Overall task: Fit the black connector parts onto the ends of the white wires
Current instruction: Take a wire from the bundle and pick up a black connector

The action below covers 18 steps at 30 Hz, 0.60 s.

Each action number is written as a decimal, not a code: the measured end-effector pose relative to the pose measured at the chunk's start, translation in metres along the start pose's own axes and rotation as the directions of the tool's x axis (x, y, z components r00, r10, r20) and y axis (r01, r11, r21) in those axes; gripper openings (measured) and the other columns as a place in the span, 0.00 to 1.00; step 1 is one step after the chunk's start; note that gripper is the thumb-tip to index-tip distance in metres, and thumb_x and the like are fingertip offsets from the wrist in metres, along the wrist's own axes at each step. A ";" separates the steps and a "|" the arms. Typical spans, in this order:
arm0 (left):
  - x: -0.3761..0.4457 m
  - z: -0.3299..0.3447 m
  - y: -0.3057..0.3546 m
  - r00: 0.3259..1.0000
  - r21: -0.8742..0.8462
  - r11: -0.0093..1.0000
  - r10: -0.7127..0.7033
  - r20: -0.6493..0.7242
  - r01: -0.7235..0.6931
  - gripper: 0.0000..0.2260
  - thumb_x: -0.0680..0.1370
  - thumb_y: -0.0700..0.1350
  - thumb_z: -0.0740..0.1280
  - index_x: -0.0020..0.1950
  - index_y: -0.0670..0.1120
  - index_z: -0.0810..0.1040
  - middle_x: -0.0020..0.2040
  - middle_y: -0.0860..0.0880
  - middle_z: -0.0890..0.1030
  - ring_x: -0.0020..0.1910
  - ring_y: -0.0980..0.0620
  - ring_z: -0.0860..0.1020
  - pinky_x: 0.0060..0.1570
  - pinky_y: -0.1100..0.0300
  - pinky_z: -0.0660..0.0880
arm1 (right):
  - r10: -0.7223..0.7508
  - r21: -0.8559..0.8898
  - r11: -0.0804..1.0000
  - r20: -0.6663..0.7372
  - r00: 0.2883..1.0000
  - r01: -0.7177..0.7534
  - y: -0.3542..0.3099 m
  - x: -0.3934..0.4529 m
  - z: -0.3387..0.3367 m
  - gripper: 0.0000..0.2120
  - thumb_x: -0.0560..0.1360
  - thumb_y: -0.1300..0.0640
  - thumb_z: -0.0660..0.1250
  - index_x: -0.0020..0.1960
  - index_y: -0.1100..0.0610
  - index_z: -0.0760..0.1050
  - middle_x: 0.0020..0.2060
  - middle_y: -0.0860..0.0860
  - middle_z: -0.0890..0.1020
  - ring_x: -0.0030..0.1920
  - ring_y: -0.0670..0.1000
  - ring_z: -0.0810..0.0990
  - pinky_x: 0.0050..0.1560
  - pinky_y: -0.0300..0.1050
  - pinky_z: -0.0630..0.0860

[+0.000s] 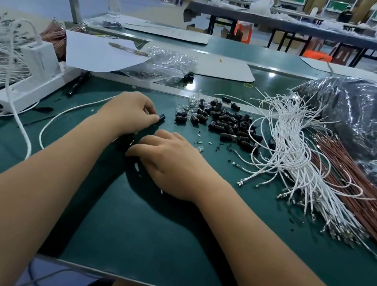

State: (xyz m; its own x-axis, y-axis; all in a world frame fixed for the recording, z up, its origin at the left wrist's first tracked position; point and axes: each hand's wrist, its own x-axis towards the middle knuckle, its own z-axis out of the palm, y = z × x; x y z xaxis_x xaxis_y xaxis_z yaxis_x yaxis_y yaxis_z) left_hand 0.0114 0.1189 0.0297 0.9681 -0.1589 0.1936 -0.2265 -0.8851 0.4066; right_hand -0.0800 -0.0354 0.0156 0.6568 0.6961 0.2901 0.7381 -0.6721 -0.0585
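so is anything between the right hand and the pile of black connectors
Nothing visible blocks it. The right hand rests on the green mat, and the black connector pile lies just beyond it, with only small scattered bits between. The left hand pinches one black connector off to the side.

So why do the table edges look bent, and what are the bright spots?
Head view: the wide-angle lens bows the green table edges; overhead lights glare off the crinkled clear plastic bag; the arms cast soft shadows; the far background is blurred.
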 end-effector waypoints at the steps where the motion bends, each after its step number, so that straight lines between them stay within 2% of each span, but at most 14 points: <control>1: 0.002 0.000 0.002 1.000 0.009 1.000 0.003 0.013 -0.003 0.04 0.74 0.51 0.68 0.41 0.55 0.81 0.38 0.58 0.80 0.39 0.56 0.78 0.40 0.59 0.72 | 0.005 0.035 0.999 0.009 1.000 -0.005 0.000 0.000 0.000 0.15 0.81 0.56 0.56 0.65 0.49 0.75 0.59 0.47 0.78 0.60 0.51 0.71 0.61 0.48 0.65; 4: 0.003 0.000 0.008 1.000 0.016 1.000 -0.013 0.028 0.013 0.06 0.72 0.47 0.67 0.37 0.51 0.82 0.38 0.54 0.82 0.40 0.52 0.79 0.41 0.57 0.75 | 0.096 0.065 0.994 -0.054 0.994 -0.093 0.008 -0.004 -0.005 0.13 0.79 0.57 0.59 0.59 0.54 0.79 0.53 0.51 0.81 0.56 0.54 0.74 0.59 0.49 0.68; 6: 0.001 0.003 0.013 0.994 -0.004 1.000 -0.014 -0.107 0.014 0.06 0.71 0.46 0.67 0.38 0.47 0.83 0.37 0.49 0.83 0.41 0.47 0.79 0.42 0.55 0.76 | 0.261 0.036 0.965 -0.149 0.954 -0.258 0.023 -0.009 -0.012 0.13 0.79 0.55 0.59 0.57 0.53 0.80 0.52 0.51 0.81 0.54 0.54 0.75 0.57 0.50 0.71; 8: -0.002 0.007 0.023 0.954 -0.088 0.996 -0.020 -0.301 -0.007 0.05 0.71 0.45 0.67 0.40 0.45 0.82 0.38 0.49 0.82 0.40 0.48 0.77 0.40 0.58 0.71 | 0.427 0.032 0.901 -0.238 0.872 -0.432 0.043 -0.018 -0.020 0.14 0.78 0.54 0.59 0.59 0.51 0.79 0.53 0.51 0.81 0.53 0.53 0.76 0.54 0.50 0.73; 10: -0.003 0.013 0.040 0.916 -0.206 0.977 -0.032 -0.399 -0.055 0.04 0.72 0.45 0.68 0.41 0.45 0.79 0.36 0.52 0.78 0.35 0.53 0.74 0.36 0.62 0.66 | 0.574 0.041 0.802 -0.328 0.751 -0.595 0.064 -0.030 -0.028 0.14 0.78 0.56 0.59 0.61 0.53 0.77 0.51 0.52 0.80 0.51 0.52 0.75 0.51 0.47 0.74; 13: -0.006 0.030 0.073 0.916 -0.408 0.906 -0.070 -0.396 -0.107 0.04 0.71 0.44 0.70 0.40 0.44 0.77 0.33 0.55 0.76 0.33 0.58 0.74 0.32 0.66 0.68 | 0.733 -0.010 0.623 -0.342 0.588 -0.782 0.088 -0.049 -0.033 0.14 0.76 0.60 0.59 0.59 0.57 0.76 0.50 0.56 0.77 0.51 0.55 0.74 0.51 0.49 0.74; 16: -0.008 0.048 0.101 0.916 -0.551 0.827 -0.131 -0.378 -0.109 0.06 0.69 0.42 0.70 0.37 0.46 0.73 0.32 0.53 0.76 0.32 0.57 0.72 0.32 0.69 0.67 | 0.803 -0.018 0.544 -0.279 0.526 -0.839 0.096 -0.057 -0.033 0.08 0.75 0.62 0.60 0.50 0.58 0.75 0.44 0.54 0.74 0.45 0.54 0.72 0.42 0.47 0.69; 18: -0.009 0.057 0.114 0.924 -0.636 0.766 -0.176 -0.341 -0.089 0.06 0.70 0.41 0.69 0.38 0.46 0.72 0.34 0.53 0.74 0.33 0.56 0.71 0.35 0.65 0.69 | 0.826 0.007 0.510 -0.285 0.487 -0.860 0.100 -0.058 -0.034 0.04 0.73 0.65 0.60 0.40 0.58 0.69 0.38 0.52 0.72 0.40 0.53 0.70 0.36 0.44 0.65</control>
State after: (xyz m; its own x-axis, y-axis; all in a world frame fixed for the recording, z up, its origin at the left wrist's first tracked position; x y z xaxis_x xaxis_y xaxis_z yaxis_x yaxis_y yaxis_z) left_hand -0.0173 -0.0061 0.0233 0.8976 0.1579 0.4116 -0.3276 -0.3859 0.8624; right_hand -0.0495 -0.1512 0.0254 0.8853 -0.2877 0.3653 -0.1872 -0.9396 -0.2864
